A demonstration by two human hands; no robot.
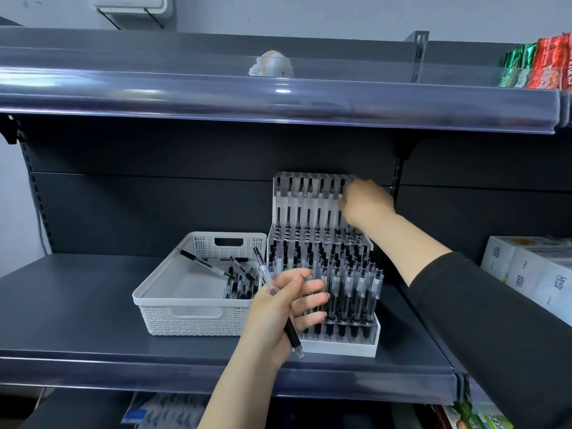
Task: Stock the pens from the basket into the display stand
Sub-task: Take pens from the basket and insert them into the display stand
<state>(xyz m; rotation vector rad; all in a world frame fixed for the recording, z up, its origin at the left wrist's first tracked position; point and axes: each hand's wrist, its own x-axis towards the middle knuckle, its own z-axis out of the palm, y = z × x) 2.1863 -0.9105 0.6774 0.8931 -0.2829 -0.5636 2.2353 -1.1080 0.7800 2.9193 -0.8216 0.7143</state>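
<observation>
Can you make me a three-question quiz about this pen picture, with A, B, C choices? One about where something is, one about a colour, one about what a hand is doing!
1. Where is the basket? A left of the display stand. B on top of it. C on the top shelf.
2. What colour is the basket? A red. B white. C green.
3. What is the left hand doing? A holding a pen. B resting flat. C pushing the basket.

Answers: 1 A, it sits beside the stand's left side. 2 B, its woven walls are white. 3 A, fingers curl round one pen.
</observation>
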